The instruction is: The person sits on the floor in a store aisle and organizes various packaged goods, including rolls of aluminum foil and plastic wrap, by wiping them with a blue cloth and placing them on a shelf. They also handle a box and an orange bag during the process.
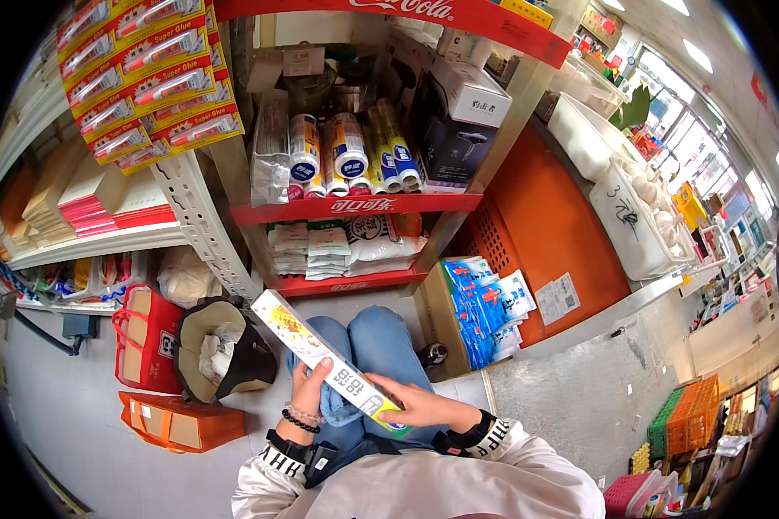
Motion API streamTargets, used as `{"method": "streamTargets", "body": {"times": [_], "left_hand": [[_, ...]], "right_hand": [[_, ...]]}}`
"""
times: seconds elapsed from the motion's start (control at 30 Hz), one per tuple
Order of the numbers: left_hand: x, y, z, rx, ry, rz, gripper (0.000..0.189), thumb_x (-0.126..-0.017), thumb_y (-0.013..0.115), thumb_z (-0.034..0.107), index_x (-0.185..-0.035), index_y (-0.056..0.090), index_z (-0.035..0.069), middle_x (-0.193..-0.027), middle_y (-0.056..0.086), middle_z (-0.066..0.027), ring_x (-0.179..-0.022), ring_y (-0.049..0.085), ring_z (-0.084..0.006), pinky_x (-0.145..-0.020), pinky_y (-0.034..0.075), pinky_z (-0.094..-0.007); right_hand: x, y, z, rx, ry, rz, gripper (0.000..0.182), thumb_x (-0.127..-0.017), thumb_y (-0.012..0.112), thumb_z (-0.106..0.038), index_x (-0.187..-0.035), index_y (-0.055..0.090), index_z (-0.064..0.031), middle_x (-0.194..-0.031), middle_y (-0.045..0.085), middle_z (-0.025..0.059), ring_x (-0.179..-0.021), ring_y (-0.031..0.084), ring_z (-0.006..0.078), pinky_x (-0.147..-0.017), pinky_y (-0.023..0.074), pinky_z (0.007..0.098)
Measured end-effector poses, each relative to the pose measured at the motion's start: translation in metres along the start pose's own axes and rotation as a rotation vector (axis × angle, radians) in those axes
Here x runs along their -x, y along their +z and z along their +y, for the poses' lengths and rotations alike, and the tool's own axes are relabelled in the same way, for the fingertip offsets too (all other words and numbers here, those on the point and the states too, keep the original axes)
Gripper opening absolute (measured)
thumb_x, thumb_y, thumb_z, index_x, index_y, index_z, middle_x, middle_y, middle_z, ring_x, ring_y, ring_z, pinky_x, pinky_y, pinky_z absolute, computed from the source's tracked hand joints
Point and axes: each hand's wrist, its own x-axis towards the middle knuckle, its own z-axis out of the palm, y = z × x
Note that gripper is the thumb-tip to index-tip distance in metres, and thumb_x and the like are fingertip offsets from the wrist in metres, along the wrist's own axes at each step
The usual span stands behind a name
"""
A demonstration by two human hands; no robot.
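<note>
A long, narrow white carton (344,379) of the kind used for kitchen foil lies slantwise above my lap. It bears printing and a food picture at its far end. My left hand (308,389) grips it near the middle, thumb on top. My right hand (415,405) holds the near end, which has a green and yellow corner. Under the carton, a fluffy blue cloth (339,405) rests on my jeans (386,344). Ahead stands a red-edged Coca-Cola rack (357,206), with wrapped rolls (349,146) on one shelf and white packets (328,246) below.
A dark bin (224,353) with white waste stands left, beside a red bag (146,340) and an orange bag (182,422). Right of my knees are a carton of blue packets (487,305) and a dark bottle (433,355). Super glue cards (149,78) hang at upper left.
</note>
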Motion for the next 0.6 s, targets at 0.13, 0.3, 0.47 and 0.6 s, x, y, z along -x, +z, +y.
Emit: {"method": "streamTargets", "body": {"times": [0.13, 0.3, 0.47, 0.6], "left_hand": [[-0.006, 0.003, 0.003, -0.017, 0.094, 0.008, 0.036, -0.084, 0.065, 0.019, -0.110, 0.052, -0.003, -0.098, 0.061, -0.0086, -0.087, 0.061, -0.0163, -0.078, 0.050, -0.0300], [-0.013, -0.012, -0.005, -0.078, 0.125, -0.061, 0.037, -0.087, 0.063, 0.018, -0.116, 0.051, -0.001, -0.105, 0.060, -0.0060, -0.093, 0.058, -0.0133, -0.084, 0.046, -0.0274], [-0.006, -0.023, -0.022, -0.272, 0.009, -0.110, 0.043, -0.087, 0.065, 0.025, -0.118, 0.051, -0.001, -0.099, 0.063, -0.0099, -0.089, 0.060, -0.0132, -0.084, 0.046, -0.0265], [-0.005, -0.043, -0.032, -0.307, -0.163, 0.082, 0.045, -0.089, 0.059, 0.037, -0.115, 0.052, 0.001, -0.088, 0.064, -0.0100, -0.084, 0.064, -0.0156, -0.079, 0.044, -0.0247]], "right_hand": [[0.009, 0.007, 0.039, -0.065, -0.114, 0.091, 0.072, -0.089, 0.060, -0.025, -0.143, 0.019, -0.0017, -0.129, 0.047, 0.0120, -0.115, 0.047, 0.0173, -0.096, 0.0387, 0.0313], [0.012, 0.010, 0.025, -0.507, -0.033, 0.043, 0.064, -0.090, 0.057, -0.018, -0.142, 0.023, -0.0014, -0.126, 0.049, 0.0102, -0.100, 0.055, 0.0159, -0.082, 0.0485, 0.0301], [0.027, 0.013, 0.034, -0.824, -0.023, 0.173, 0.061, -0.089, 0.058, -0.022, -0.139, 0.030, -0.0030, -0.118, 0.054, 0.0121, -0.102, 0.058, 0.0223, -0.081, 0.0523, 0.0385], [0.053, -0.008, 0.038, -0.783, -0.102, 0.431, 0.062, -0.084, 0.062, -0.027, -0.135, 0.035, -0.0041, -0.117, 0.055, 0.0153, -0.103, 0.058, 0.0270, -0.079, 0.0535, 0.0426]]}}
